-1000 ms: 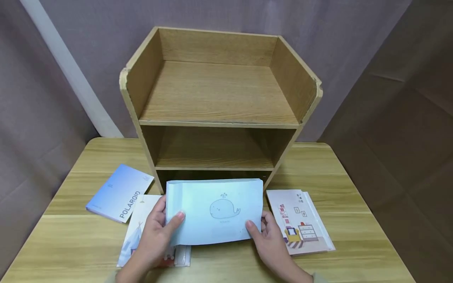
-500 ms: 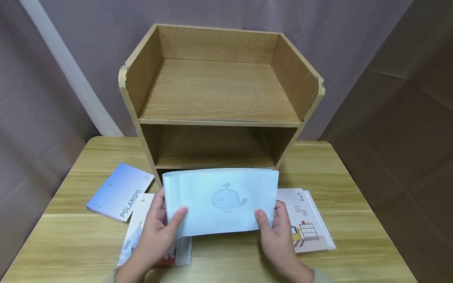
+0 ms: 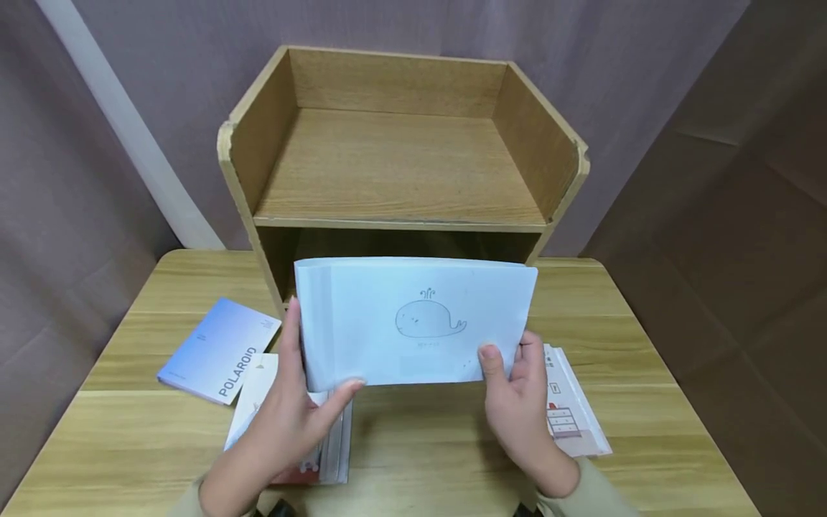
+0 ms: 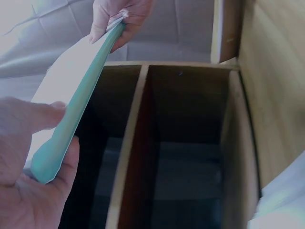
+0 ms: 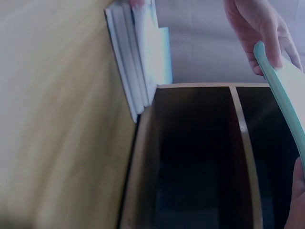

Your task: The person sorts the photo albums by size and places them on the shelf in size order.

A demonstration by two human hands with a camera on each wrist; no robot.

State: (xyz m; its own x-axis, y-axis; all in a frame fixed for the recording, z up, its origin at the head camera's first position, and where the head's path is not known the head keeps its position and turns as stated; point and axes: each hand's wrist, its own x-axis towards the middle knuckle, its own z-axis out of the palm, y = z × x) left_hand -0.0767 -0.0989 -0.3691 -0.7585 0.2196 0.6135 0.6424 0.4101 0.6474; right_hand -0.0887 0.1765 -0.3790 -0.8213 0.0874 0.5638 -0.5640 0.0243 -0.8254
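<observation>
A pale blue booklet [image 3: 362,316] with a line drawing of a whale is held up in front of the wooden shelf unit [image 3: 400,169]. My left hand [image 3: 284,416] grips its left end, thumb at the lower edge and fingers behind. My right hand [image 3: 520,406] pinches its lower right corner, thumb on the front. The left wrist view shows the booklet's teal edge [image 4: 81,100] between left thumb and fingers. Seen from the head, the booklet covers most of the shelf's middle compartment and the part below.
A blue POLAROID book [image 3: 222,352] lies on the table's left. Partly under my left forearm is a white illustrated book [image 3: 336,438]. Another book, with furniture drawings [image 3: 568,409], lies right, partly hidden by my right hand. Curtains [image 3: 400,25] hang behind.
Both hands have raised the booklet and brought it toward the shelf, from the lower opening up to the middle compartment. The left thumb has slid down to its lower edge.
</observation>
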